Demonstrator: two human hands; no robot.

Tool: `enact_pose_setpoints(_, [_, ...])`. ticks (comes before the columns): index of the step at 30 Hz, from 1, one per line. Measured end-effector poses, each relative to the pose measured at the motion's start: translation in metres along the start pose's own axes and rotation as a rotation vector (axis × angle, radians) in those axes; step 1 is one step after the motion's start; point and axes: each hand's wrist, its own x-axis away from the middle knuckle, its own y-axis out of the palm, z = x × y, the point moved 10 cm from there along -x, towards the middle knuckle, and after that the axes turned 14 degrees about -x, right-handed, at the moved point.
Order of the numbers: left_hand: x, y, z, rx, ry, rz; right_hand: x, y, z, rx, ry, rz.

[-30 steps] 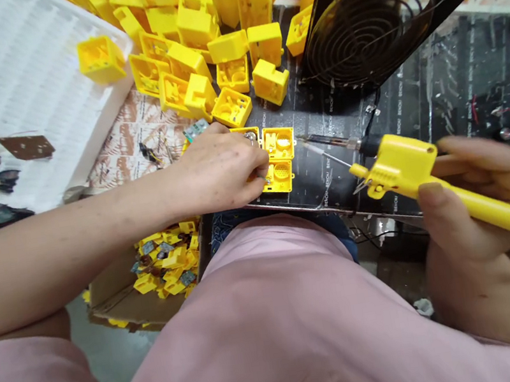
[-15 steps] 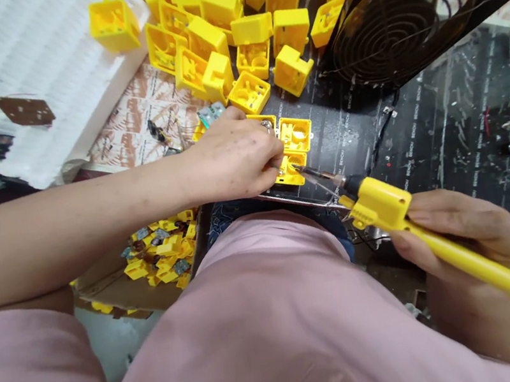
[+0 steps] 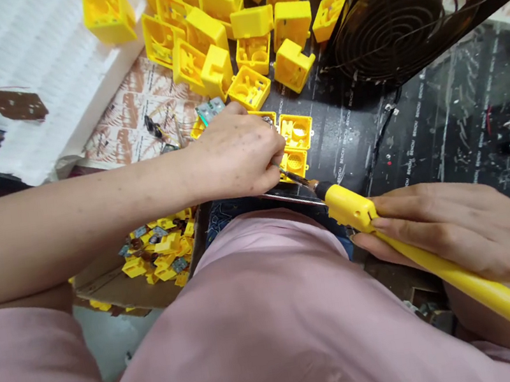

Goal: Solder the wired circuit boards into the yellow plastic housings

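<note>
My right hand (image 3: 464,229) is closed round the yellow handle of a soldering iron (image 3: 349,207). The iron's metal tip points left, into the near side of an open yellow plastic case (image 3: 297,160), just by my left fingertips. Curled over the left part of that case is my left hand (image 3: 241,151); its fingers are pressed together, and what they pinch is hidden. Another open yellow case (image 3: 296,131) with a round recess adjoins it on the far side. Beyond the left hand's knuckles lies a green circuit board (image 3: 210,109), partly covered by the hand.
Several yellow cases (image 3: 205,31) crowd the back of the black bench. A black fan (image 3: 395,20) stands at back right. White foam (image 3: 53,48) with small speakers and a brown board (image 3: 14,103) is at left. Below the left arm, a cardboard box (image 3: 115,284) holds yellow parts and boards.
My right hand has shifted the soldering iron left and slightly down, with its tip closer to the left fingertips. The handle has rolled in the grip. My left hand stays nearly still.
</note>
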Motion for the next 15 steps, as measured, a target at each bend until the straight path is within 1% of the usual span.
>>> enact_pose_setpoints(6, [0.001, 0.001, -0.003, 0.031, -0.020, 0.012, -0.006, -0.002, -0.001, 0.056, -0.013, -0.072])
enact_pose_setpoints(8, [0.001, 0.002, -0.004, 0.036, -0.019, 0.019, -0.005, -0.005, -0.001, 0.057, -0.001, -0.051])
enact_pose_setpoints(11, [0.002, 0.000, -0.005, 0.046, -0.016, 0.050, -0.002, -0.008, -0.004, 0.043, -0.024, -0.023])
enact_pose_setpoints(13, [0.002, -0.001, -0.005, 0.039, -0.013, 0.050, 0.001, -0.007, -0.001, 0.022, 0.018, -0.046])
enact_pose_setpoints(15, [0.002, -0.001, -0.004, 0.025, -0.007, 0.049, 0.007, -0.006, 0.010, -0.019, 0.123, -0.069])
